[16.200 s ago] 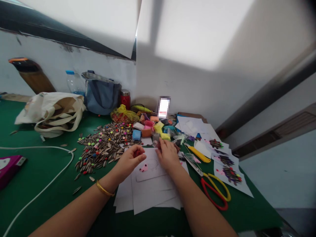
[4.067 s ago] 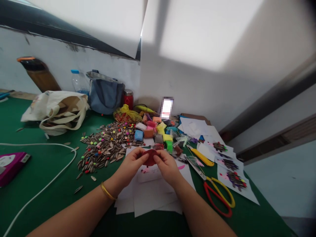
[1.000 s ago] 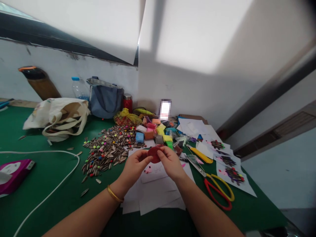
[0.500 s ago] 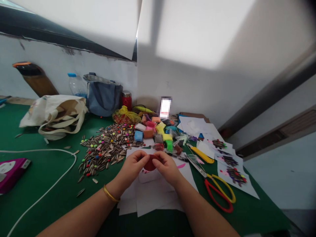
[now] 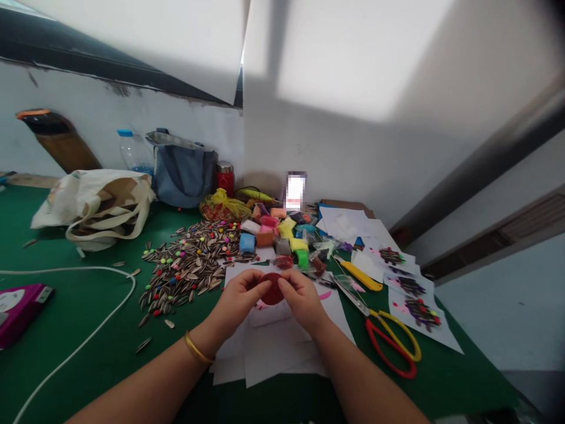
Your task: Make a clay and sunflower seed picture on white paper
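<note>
My left hand (image 5: 238,300) and my right hand (image 5: 302,299) together pinch a flat round piece of dark red clay (image 5: 272,288), held just above a stack of white paper sheets (image 5: 273,341). A pink shape shows on the top sheet under the clay. Both hands have fingers closed on the clay's edges. A gold bangle (image 5: 196,348) sits on my left wrist.
A pile of sunflower seeds with coloured beads (image 5: 185,265) lies left of the hands. Coloured clay blocks (image 5: 273,232) sit behind. Red-and-yellow scissors (image 5: 391,344), a yellow utility knife (image 5: 357,275) and finished seed pictures (image 5: 415,309) lie right. Bags (image 5: 101,203), a bottle and a white cable (image 5: 88,330) are at left.
The hands keep working the red clay disc between the fingers; over the last second they dipped slightly toward the paper. Earlier the left hand alone held a smaller red lump.
</note>
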The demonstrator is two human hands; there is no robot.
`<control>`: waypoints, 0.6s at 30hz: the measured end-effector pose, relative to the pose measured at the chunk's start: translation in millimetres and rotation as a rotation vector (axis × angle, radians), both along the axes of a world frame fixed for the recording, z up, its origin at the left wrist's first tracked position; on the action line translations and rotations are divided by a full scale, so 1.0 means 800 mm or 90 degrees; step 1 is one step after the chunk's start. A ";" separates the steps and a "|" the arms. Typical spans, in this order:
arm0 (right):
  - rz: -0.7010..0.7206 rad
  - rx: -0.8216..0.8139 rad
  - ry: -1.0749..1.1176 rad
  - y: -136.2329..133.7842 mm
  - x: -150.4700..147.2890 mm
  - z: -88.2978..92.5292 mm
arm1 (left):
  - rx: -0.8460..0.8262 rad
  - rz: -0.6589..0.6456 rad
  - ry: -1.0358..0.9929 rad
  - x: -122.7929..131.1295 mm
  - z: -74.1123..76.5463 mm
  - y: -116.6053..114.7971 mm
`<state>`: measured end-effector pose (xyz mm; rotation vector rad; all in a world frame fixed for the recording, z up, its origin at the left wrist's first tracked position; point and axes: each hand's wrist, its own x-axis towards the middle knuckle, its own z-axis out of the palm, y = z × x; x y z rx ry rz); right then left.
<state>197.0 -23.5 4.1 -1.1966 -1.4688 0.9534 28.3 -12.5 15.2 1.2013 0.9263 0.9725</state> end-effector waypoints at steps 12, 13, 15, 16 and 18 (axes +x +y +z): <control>0.032 -0.058 0.091 -0.005 -0.004 -0.005 | -0.007 -0.012 -0.018 -0.001 -0.002 0.000; 0.007 -0.043 0.081 -0.005 -0.004 -0.005 | -0.008 -0.015 -0.018 -0.001 -0.002 0.000; -0.012 -0.040 0.085 -0.004 -0.003 -0.006 | -0.014 -0.022 -0.020 -0.001 -0.004 0.000; -0.007 -0.048 0.093 -0.004 -0.003 -0.007 | -0.016 -0.022 -0.026 -0.001 -0.004 0.001; 0.023 -0.066 0.092 -0.004 -0.004 -0.006 | -0.018 -0.013 -0.050 -0.001 -0.005 0.001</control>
